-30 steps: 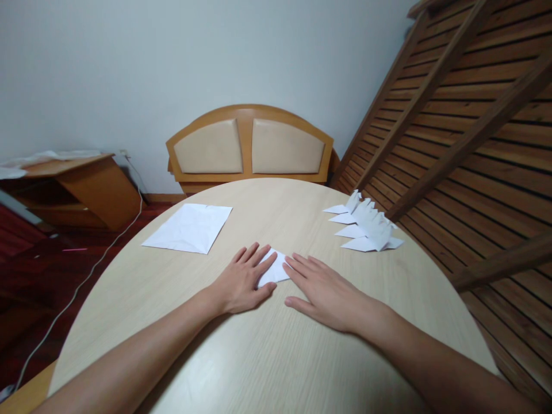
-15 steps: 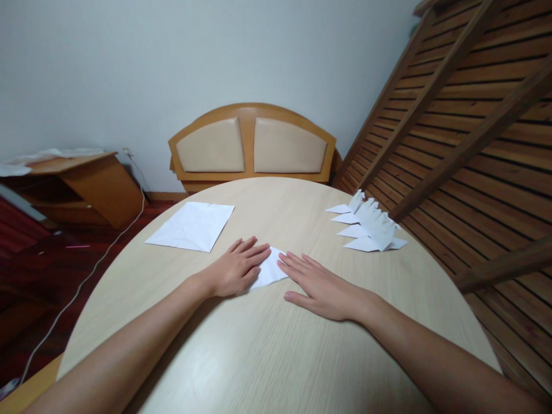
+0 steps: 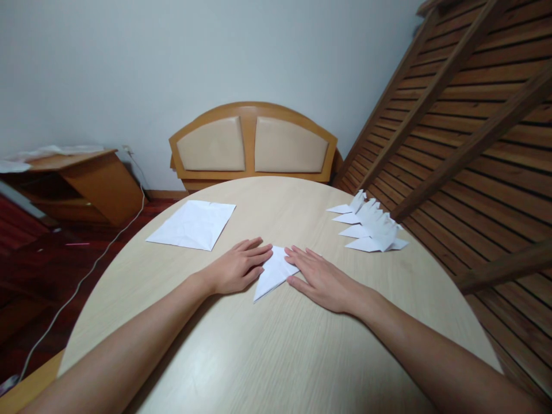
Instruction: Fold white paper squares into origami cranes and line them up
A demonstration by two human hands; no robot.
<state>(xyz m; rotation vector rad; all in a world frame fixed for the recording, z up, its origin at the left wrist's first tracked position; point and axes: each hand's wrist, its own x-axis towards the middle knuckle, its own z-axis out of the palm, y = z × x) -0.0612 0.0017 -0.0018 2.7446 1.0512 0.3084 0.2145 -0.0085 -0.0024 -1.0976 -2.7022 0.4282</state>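
Note:
A folded white paper point(image 3: 272, 272) lies on the round table between my hands, its pointed corner turned toward me. My left hand point(image 3: 239, 267) rests flat at its left edge, fingertips touching the paper and fingers stretched out. From the other side, my right hand point(image 3: 321, 279) lies with its fingers extended over the paper's right part, which they hide. Farther left sits a flat white paper sheet point(image 3: 194, 224) with creases. To the right stand several folded white paper birds point(image 3: 373, 227) in an overlapping row.
The round pale wooden table point(image 3: 276, 356) fills the foreground. A headboard point(image 3: 250, 138) stands behind it against the wall. Wooden slats point(image 3: 466, 149) lean at the right. At the left are a brown desk point(image 3: 90, 190) and a white cable point(image 3: 90, 276) running down over the floor.
My right hand has slid slightly up and inward onto the paper. More of the folded paper shows between my hands, with its near corner now uncovered. The sheet and birds have stayed put.

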